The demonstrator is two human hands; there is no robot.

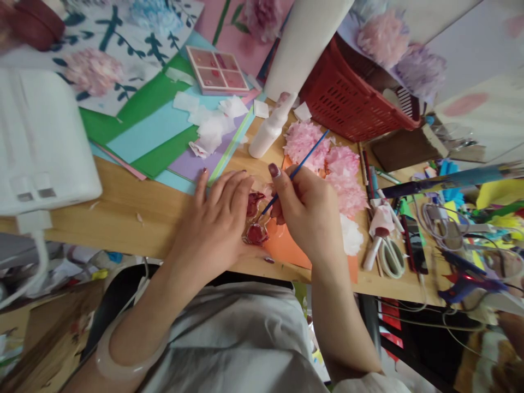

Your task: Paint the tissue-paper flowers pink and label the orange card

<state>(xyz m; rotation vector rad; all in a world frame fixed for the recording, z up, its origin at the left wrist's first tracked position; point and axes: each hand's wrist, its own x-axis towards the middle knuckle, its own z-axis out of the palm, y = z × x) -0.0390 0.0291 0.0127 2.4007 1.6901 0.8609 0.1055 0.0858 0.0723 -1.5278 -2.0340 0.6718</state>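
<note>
One orange sheet [289,248] lay on a wooden desk [141,234]. Left of it, the left hand [216,222] lay flat, fingers extended beside a clear palette [257,234] holding dark red colour; whether they touched it, I could not tell. The palette lay by the sheet's left edge. Over the sheet, the right hand [309,210] pinched a slim blue paintbrush [309,154], its lower end at the palette. Pink tissue-paper flowers [347,185] covered the sheet's far part.
</note>
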